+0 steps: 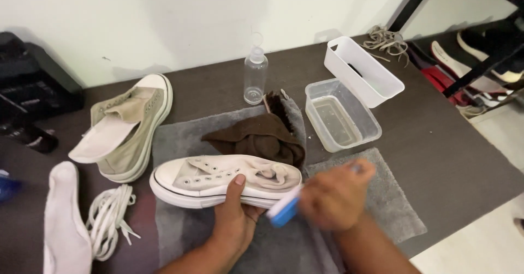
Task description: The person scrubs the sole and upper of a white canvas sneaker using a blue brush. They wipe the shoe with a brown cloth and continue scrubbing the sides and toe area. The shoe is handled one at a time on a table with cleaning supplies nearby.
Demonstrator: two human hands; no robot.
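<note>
The blurred right hand (335, 195) grips what seems a blue brush (285, 211) against the white sneaker (226, 180); the left hand (234, 219) clasps its sole. A clear bottle (255, 75) stands behind.

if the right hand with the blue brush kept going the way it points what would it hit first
Most likely the heel end of the white sneaker: the right hand aims its blue brush left at the sole, seemingly touching already, though motion blur hides exact contact.

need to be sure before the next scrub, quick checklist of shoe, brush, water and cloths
1. Shoe steadied on its side by the left hand: ok.
2. Blue brush gripped in the right hand, at the sole's heel end: ok, though blurred.
3. Grey towel under the shoe: ok.
4. Clear tub holds water: ok.
5. Brown cloth within reach behind the shoe: ok.
6. Bristles wet: cannot tell.
</note>
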